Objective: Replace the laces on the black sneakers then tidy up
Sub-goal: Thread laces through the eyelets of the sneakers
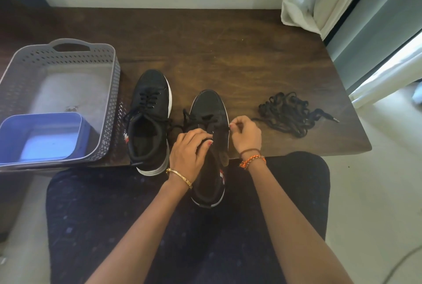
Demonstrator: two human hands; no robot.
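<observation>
The left hand presses down on the near black shoe, fingers curled at its lace holes. The right hand pinches a black lace at the shoe's right side. This shoe's heel hangs off the near edge of the brown table. The other shoe stands just left, laced. A pile of loose black laces lies to the right. A grey basket on the far left holds a blue tub.

Basket left of two sneakers, loose laces right, on table
</observation>
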